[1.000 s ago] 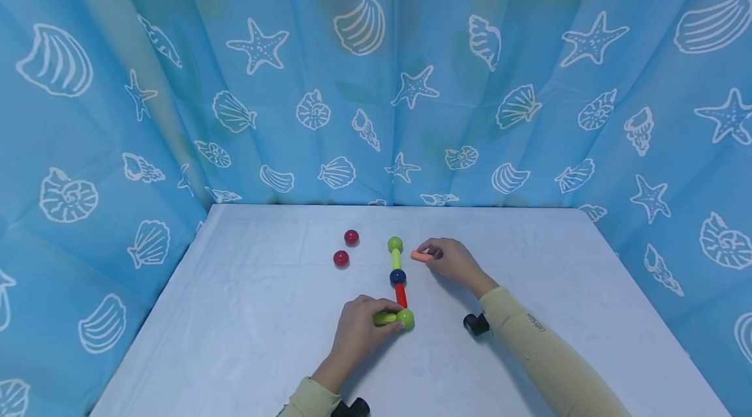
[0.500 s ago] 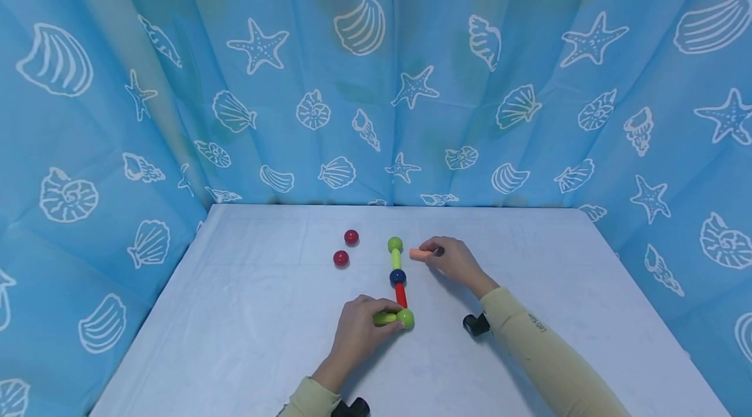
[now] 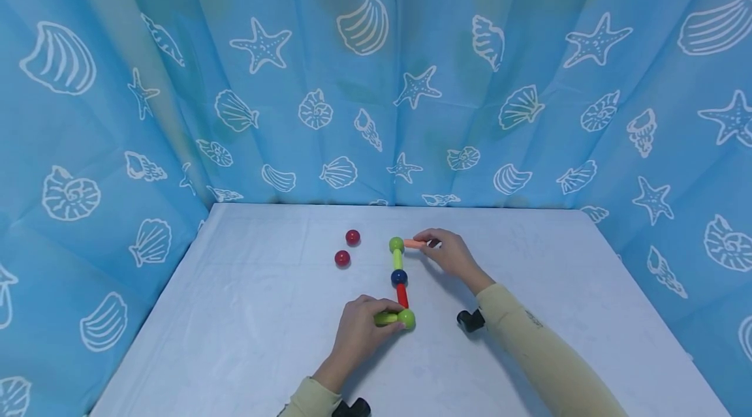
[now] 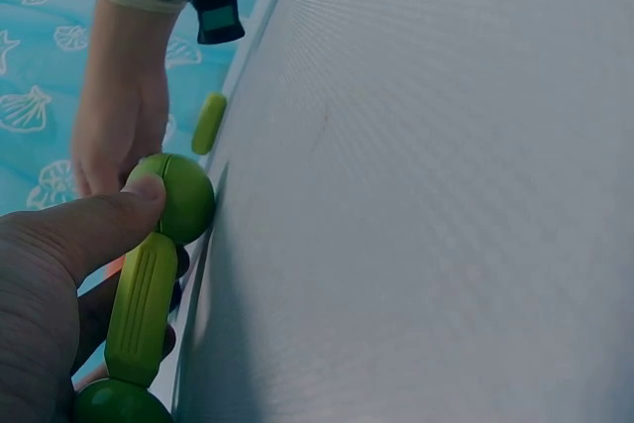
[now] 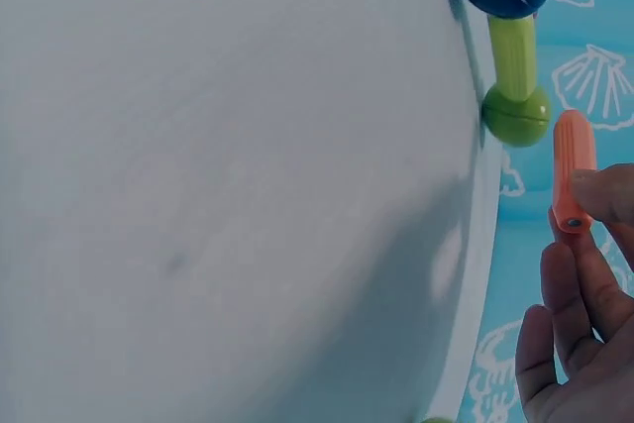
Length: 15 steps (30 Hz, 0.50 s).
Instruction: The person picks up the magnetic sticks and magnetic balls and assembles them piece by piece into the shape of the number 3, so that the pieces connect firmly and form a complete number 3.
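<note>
My left hand (image 3: 362, 327) grips the chain's near end, a yellow-green stick (image 4: 144, 309) with a green ball (image 3: 406, 319), thumb on the ball. A second green ball (image 4: 119, 405) sits at that stick's other end. From the near ball, the chain runs away through a red stick (image 3: 402, 296), a dark blue ball (image 3: 399, 277) and a yellow-green stick (image 3: 397, 259) to a far green ball (image 3: 396, 245). My right hand (image 3: 449, 252) pinches an orange stick (image 5: 573, 165) between thumb and fingers. Its free end points at the far ball; the right wrist view shows a slight gap.
Two dark red balls (image 3: 352, 237) lie left of the chain on the white table (image 3: 252, 286). A loose yellow-green stick (image 4: 209, 123) shows near the right forearm in the left wrist view. A blue shell-patterned curtain (image 3: 317, 77) stands behind and at both sides.
My right hand has moved slightly left and away from me, bringing the orange stick's end up to the far green ball. My left hand and the chain have stayed in place.
</note>
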### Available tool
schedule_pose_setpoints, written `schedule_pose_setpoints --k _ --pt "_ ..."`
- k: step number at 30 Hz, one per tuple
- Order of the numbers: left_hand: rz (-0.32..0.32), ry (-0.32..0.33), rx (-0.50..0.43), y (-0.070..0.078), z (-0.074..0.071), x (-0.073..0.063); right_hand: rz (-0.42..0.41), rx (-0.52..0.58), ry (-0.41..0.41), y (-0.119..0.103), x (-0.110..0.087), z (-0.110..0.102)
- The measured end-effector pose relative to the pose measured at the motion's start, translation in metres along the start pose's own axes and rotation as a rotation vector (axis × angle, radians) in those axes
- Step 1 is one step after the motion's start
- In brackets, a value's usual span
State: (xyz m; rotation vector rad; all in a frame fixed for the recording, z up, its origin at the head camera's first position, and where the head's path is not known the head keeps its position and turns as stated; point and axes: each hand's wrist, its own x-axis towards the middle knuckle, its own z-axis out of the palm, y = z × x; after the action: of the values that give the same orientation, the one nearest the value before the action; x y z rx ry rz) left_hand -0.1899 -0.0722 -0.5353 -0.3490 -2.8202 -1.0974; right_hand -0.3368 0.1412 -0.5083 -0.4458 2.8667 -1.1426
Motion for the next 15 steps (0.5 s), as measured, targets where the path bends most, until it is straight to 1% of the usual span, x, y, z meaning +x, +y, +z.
schedule_pose_setpoints --k 10,15 --pt "0.0 0.004 -0.015 0.002 -0.001 0.0 -0.053 0.027 -0.019 -0.019 0.014 0.005" --pt "-0.003 0.01 0.001 0.002 -0.001 0.0 -0.05 0.046 -0.042 -0.029 0.023 0.012"
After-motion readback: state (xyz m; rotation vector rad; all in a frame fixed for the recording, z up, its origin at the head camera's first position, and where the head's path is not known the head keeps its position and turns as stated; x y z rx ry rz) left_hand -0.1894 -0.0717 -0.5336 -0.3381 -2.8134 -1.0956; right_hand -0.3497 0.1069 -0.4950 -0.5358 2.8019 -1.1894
